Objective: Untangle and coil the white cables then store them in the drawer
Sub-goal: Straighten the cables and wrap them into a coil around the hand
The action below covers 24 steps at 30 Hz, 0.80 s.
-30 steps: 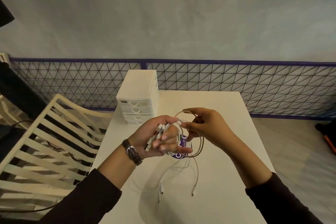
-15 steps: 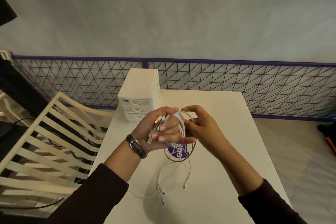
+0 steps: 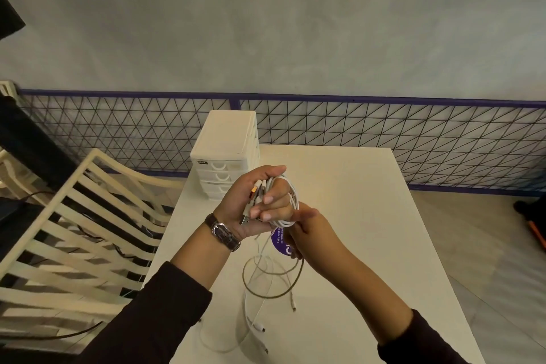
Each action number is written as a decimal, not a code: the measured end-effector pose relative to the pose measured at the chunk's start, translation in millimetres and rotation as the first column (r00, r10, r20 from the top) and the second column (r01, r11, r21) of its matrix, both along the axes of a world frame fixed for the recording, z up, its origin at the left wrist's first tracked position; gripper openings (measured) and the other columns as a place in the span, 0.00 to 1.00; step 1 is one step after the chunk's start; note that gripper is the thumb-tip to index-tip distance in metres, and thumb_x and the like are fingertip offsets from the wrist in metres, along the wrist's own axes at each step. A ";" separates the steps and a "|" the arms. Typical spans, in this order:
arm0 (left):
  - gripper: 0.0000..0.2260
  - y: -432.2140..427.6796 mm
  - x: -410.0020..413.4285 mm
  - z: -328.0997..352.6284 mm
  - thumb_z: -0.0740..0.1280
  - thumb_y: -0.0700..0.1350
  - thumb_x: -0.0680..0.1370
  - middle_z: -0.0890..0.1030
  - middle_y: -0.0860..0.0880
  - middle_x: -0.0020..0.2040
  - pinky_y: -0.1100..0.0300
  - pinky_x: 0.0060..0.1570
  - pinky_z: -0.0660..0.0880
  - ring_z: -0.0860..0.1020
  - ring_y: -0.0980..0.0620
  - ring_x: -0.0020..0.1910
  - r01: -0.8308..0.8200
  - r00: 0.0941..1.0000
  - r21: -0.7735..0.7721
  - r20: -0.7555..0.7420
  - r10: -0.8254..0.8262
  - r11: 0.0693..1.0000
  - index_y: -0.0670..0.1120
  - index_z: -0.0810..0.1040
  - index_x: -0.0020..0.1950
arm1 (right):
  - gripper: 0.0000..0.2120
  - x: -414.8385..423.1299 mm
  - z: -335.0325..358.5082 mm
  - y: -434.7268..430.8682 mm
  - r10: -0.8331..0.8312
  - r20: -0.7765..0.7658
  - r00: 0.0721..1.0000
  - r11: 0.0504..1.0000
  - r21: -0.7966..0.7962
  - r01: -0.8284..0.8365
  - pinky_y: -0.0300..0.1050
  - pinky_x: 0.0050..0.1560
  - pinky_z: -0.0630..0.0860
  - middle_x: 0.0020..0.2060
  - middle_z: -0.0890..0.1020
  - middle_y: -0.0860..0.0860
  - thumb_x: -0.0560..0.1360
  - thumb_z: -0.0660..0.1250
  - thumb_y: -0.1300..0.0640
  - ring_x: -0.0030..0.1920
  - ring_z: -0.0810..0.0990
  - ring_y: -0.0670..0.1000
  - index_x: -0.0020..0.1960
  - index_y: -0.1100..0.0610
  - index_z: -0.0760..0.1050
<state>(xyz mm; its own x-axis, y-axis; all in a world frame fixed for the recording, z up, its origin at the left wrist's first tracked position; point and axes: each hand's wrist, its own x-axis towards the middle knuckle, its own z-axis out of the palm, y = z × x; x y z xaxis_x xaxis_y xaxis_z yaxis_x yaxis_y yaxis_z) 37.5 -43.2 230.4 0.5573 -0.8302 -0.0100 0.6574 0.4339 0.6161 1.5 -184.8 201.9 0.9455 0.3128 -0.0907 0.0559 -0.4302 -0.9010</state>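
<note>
White cables (image 3: 291, 201), smooth round loops, gripped in both hands: left (image 3: 254, 204), right (image 3: 307, 230).

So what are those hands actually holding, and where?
The left hand clutches the white cables by their wound loops and plug ends. The right hand holds the loose strands just below; the tails dangle free.

We get 1 head-worn wide-angle view, looking forward and down from close above both hands, over the white table (image 3: 354, 216) toward the mesh fence (image 3: 384, 133) and grey wall (image 3: 266, 23).
</note>
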 end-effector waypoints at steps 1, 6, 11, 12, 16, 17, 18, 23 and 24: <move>0.24 -0.3 -0.3 0.9 0.53 0.48 0.79 0.74 0.49 0.18 0.53 0.65 0.70 0.74 0.54 0.23 -0.024 1.000 0.017 0.007 0.023 1.000 0.41 0.78 0.29 | 0.14 -0.3 -0.4 0.4 -0.010 -0.017 1.000 1.000 -0.015 0.009 0.48 0.32 0.75 0.28 0.77 0.47 0.78 0.55 0.64 0.26 0.74 0.43 0.38 0.51 0.73; 0.18 -4.2 -4.3 6.9 0.60 0.49 0.72 0.80 0.45 0.24 0.52 0.67 0.67 0.83 0.48 0.34 -0.285 0.958 0.157 0.029 0.284 0.946 0.38 0.85 0.38 | 0.12 -7.7 11.4 -0.4 0.073 0.003 0.997 0.996 -0.050 -0.073 0.38 0.26 0.71 0.29 0.74 0.50 0.81 0.55 0.56 0.24 0.71 0.47 0.39 0.47 0.66; 0.21 -7.3 -7.0 9.5 0.58 0.50 0.75 0.81 0.38 0.57 0.55 0.68 0.66 0.75 0.44 0.63 -0.217 0.976 0.165 0.042 0.213 0.962 0.37 0.79 0.58 | 0.07 -6.0 16.6 -5.7 0.090 -0.083 0.992 0.994 -0.046 -0.094 0.39 0.31 0.69 0.34 0.76 0.52 0.79 0.59 0.52 0.30 0.71 0.47 0.46 0.54 0.72; 0.21 -9.4 -7.5 10.3 0.56 0.50 0.76 0.80 0.38 0.58 0.55 0.70 0.64 0.74 0.44 0.65 -0.223 0.974 0.173 0.069 0.214 0.959 0.37 0.79 0.59 | 0.06 -4.9 17.0 -6.8 0.086 -0.076 0.993 0.996 -0.025 -0.088 0.40 0.33 0.70 0.36 0.77 0.51 0.78 0.62 0.52 0.33 0.73 0.49 0.47 0.54 0.74; 0.24 -16.3 -6.8 17.7 0.51 0.49 0.78 0.77 0.39 0.62 0.52 0.71 0.62 0.70 0.42 0.68 -0.251 0.962 0.188 0.152 0.225 0.950 0.34 0.75 0.61 | 0.12 -1.6 19.5 -6.8 0.046 0.021 0.999 0.996 0.080 -0.048 0.40 0.43 0.75 0.47 0.75 0.43 0.74 0.68 0.54 0.48 0.77 0.59 0.44 0.37 0.71; 0.24 -17.1 -5.9 20.5 0.51 0.49 0.78 0.77 0.39 0.63 0.52 0.71 0.62 0.70 0.41 0.68 -0.254 0.961 0.186 0.161 0.226 0.949 0.33 0.75 0.61 | 0.12 -1.1 21.6 -6.0 0.036 0.039 0.999 0.994 0.105 -0.040 0.38 0.38 0.74 0.46 0.76 0.46 0.74 0.68 0.55 0.46 0.77 0.62 0.44 0.37 0.71; 0.24 -17.5 -4.8 24.0 0.50 0.49 0.78 0.77 0.39 0.63 0.51 0.71 0.61 0.70 0.41 0.68 -0.256 0.959 0.182 0.174 0.225 0.949 0.34 0.76 0.61 | 0.11 -0.7 24.2 -4.7 0.024 0.039 0.999 0.990 0.135 -0.029 0.38 0.35 0.73 0.45 0.78 0.52 0.74 0.68 0.55 0.43 0.77 0.64 0.44 0.39 0.72; 0.23 -21.0 0.4 39.1 0.51 0.49 0.78 0.78 0.41 0.62 0.52 0.72 0.60 0.70 0.43 0.68 -0.273 0.941 0.169 0.254 0.226 0.947 0.35 0.77 0.59 | 0.07 -2.4 29.6 2.7 0.077 -0.116 0.990 0.911 0.412 -0.022 0.36 0.27 0.72 0.28 0.76 0.47 0.77 0.63 0.60 0.26 0.71 0.49 0.47 0.49 0.73; 0.23 -21.9 1.4 39.4 0.51 0.49 0.77 0.78 0.41 0.62 0.52 0.72 0.60 0.70 0.43 0.68 -0.279 0.937 0.177 0.267 0.227 0.944 0.35 0.77 0.59 | 0.06 -4.1 31.6 4.6 0.105 -0.147 0.984 0.892 0.450 -0.028 0.36 0.26 0.71 0.27 0.74 0.48 0.78 0.61 0.60 0.25 0.69 0.47 0.45 0.52 0.72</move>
